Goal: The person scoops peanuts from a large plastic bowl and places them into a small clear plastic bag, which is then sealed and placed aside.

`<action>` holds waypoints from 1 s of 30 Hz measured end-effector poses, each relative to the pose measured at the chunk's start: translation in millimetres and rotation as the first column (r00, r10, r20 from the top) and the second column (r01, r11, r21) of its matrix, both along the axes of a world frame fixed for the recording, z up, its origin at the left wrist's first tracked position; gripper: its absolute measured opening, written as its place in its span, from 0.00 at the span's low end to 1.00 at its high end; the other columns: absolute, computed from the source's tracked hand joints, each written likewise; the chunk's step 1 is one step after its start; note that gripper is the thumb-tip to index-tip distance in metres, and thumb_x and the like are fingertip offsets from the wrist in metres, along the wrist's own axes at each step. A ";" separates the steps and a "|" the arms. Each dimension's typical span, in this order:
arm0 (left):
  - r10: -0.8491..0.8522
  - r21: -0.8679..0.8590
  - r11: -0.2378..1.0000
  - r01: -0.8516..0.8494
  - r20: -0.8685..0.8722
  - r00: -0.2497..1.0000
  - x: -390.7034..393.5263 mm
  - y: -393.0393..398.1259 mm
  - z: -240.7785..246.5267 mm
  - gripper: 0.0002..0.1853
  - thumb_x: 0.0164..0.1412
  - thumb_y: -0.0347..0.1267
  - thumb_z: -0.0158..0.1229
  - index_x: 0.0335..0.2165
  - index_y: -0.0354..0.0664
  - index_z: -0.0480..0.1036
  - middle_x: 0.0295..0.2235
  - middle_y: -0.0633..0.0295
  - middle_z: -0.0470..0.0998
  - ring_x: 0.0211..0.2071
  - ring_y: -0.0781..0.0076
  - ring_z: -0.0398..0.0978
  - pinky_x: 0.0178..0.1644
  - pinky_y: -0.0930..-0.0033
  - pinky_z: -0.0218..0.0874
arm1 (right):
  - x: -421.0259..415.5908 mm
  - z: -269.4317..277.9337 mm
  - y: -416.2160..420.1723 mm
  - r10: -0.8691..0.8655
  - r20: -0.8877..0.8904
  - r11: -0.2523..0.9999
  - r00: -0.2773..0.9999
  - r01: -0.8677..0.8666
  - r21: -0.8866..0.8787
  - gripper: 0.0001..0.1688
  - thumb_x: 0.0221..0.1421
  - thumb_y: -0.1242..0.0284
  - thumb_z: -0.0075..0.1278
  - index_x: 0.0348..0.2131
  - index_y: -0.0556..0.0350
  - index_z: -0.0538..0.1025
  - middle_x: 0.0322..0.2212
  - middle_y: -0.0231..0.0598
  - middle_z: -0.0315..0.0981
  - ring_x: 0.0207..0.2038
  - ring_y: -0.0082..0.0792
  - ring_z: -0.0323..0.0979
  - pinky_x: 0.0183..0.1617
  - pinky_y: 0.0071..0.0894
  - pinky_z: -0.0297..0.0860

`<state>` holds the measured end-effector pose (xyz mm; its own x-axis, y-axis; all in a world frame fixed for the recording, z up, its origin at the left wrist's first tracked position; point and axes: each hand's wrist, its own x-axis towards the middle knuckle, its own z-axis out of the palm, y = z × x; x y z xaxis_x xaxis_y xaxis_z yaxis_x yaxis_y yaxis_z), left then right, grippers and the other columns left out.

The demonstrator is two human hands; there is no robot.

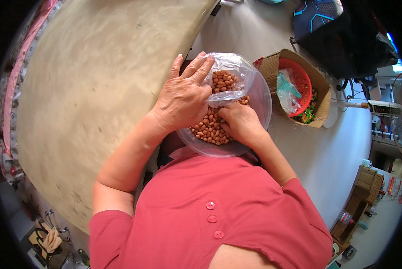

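Observation:
My left hand [184,94] holds a clear plastic bag [248,75] by its left side, thumb tucked in and the other fingers spread along the plastic. Reddish-brown peanuts [224,80] show inside the bag. Under it, a translucent plastic bowl [265,107] sits at my lap with many loose peanuts [212,132] in it. My right hand [243,122] reaches into this bowl just below the bag, fingers curled down among the nuts. Its fingertips are hidden, so what they grasp cannot be seen.
To the left spreads a large beige tabletop [96,101]. On the pale floor at right, a cardboard box [317,116] contains a red plastic basket [303,74] with plastic bags and small green-orange packets. A black and blue chair or bag [317,20] stands beyond the box.

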<state>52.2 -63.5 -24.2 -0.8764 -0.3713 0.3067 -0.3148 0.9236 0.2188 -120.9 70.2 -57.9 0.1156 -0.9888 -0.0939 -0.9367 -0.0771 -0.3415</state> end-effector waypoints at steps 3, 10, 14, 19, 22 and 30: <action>-0.019 0.004 1.000 0.018 0.032 0.999 -0.7 -0.2 1.8 0.09 0.47 0.32 0.57 0.27 0.38 0.75 0.63 0.47 0.61 0.67 0.50 0.52 0.67 0.36 0.36 | -3.1 -1.3 -2.3 -0.022 -0.028 0.997 0.999 0.024 0.069 0.10 0.43 0.72 0.57 0.30 0.53 0.79 0.30 0.44 0.76 0.38 0.47 0.75 0.42 0.45 0.72; -0.024 -0.050 0.998 0.024 0.004 1.000 -2.4 -0.2 -0.6 0.05 0.47 0.32 0.56 0.20 0.44 0.74 0.60 0.49 0.65 0.66 0.51 0.54 0.67 0.34 0.35 | -3.5 -0.8 3.5 0.010 -0.002 0.999 1.000 -0.010 -0.044 0.07 0.43 0.72 0.57 0.28 0.53 0.78 0.27 0.40 0.76 0.36 0.45 0.75 0.40 0.44 0.72; -0.023 -0.060 0.998 0.028 0.081 0.996 -2.0 -0.4 1.2 0.07 0.48 0.34 0.59 0.27 0.45 0.77 0.62 0.49 0.62 0.67 0.49 0.52 0.67 0.37 0.34 | -0.9 35.1 7.6 0.035 0.240 0.995 0.970 -0.010 -0.103 0.06 0.44 0.73 0.57 0.26 0.54 0.76 0.25 0.39 0.75 0.33 0.45 0.75 0.38 0.43 0.72; -0.031 -0.048 0.998 0.033 0.045 0.999 -3.2 -0.7 -0.2 0.05 0.48 0.34 0.60 0.26 0.46 0.76 0.63 0.49 0.61 0.67 0.48 0.52 0.67 0.36 0.36 | -9.8 54.6 -15.5 -0.048 0.300 0.805 0.953 0.215 -0.552 0.12 0.45 0.75 0.59 0.34 0.53 0.76 0.31 0.41 0.75 0.35 0.46 0.75 0.36 0.42 0.71; -0.012 -0.052 0.999 0.015 0.061 0.998 -3.0 0.7 -0.6 0.05 0.47 0.33 0.60 0.25 0.45 0.75 0.63 0.49 0.61 0.67 0.47 0.52 0.66 0.35 0.37 | -12.2 51.1 -7.1 -0.085 0.316 0.867 0.945 0.226 -0.443 0.07 0.47 0.73 0.58 0.29 0.53 0.76 0.28 0.41 0.76 0.33 0.47 0.75 0.35 0.43 0.71; -0.008 -0.084 0.996 0.011 0.041 0.999 -7.2 2.8 0.6 0.03 0.48 0.32 0.59 0.24 0.45 0.74 0.61 0.49 0.64 0.66 0.51 0.55 0.65 0.33 0.41 | 1.0 -16.7 1.2 -0.088 -0.023 0.989 0.996 0.084 -0.122 0.06 0.47 0.74 0.52 0.27 0.56 0.78 0.28 0.45 0.76 0.35 0.47 0.76 0.39 0.43 0.73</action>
